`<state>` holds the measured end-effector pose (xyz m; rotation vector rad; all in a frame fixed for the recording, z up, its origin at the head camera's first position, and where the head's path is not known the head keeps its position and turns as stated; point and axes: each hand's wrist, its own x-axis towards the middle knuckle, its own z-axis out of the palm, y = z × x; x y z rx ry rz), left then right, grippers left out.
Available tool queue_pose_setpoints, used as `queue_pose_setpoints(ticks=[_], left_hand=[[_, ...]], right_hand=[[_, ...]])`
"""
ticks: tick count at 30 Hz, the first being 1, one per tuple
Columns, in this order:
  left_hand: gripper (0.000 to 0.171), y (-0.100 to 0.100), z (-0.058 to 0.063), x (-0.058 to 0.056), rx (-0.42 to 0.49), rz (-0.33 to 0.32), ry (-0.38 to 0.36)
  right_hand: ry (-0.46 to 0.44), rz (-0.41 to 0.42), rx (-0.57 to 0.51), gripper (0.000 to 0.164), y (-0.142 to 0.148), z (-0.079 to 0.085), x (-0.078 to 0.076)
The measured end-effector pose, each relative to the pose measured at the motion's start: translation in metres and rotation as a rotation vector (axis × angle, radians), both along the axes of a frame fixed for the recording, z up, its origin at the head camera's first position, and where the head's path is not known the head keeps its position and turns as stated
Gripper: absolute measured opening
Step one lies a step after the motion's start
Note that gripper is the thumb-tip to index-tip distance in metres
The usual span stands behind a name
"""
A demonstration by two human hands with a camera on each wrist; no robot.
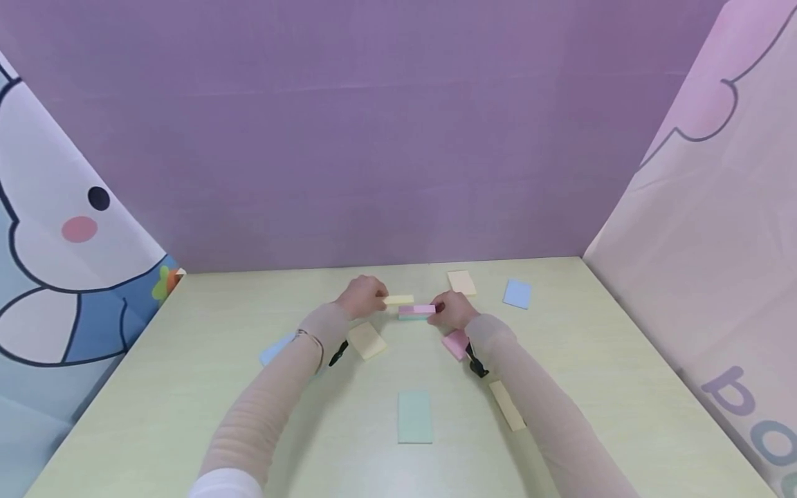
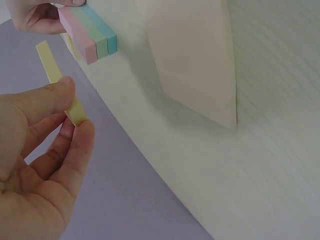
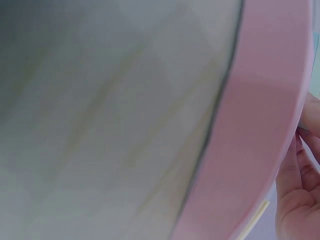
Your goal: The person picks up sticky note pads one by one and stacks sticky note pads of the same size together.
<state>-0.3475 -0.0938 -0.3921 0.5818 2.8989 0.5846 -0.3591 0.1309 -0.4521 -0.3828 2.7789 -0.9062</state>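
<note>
Pinching yellow block [image 1: 400,300], left hand [image 1: 363,297]; right hand [image 1: 454,310] holding stack [image 1: 416,312].

The desk [image 1: 162,401] permits passage at lower left and lower right; the pink-and-green block group [image 1: 417,310] just below centre and the flat green block [image 1: 414,417] at lower centre obstruct.
</note>
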Motion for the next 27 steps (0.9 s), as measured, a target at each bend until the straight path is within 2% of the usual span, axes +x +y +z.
queue_pose_setpoints(ticks=[5,13,21,27], left_hand=[[0.022,0.006,-0.001,0.002,0.009,0.006,-0.016],[0.022,0.014,-0.007,-0.003,0.035,0.000,-0.027],[0.019,0.021,-0.011,-0.004,0.021,-0.029,-0.011],[0.017,0.027,-0.016,-0.008,-0.007,-0.028,-0.008]], right_hand=[[0.008,0.002,0.003,0.027,0.000,0.001,0.002],[0.013,0.004,0.004,0.028,0.001,0.003,0.003],[0.003,-0.007,0.006,0.031,0.000,0.001,0.003],[0.002,-0.009,0.004,0.031,0.000,0.001,0.001]])
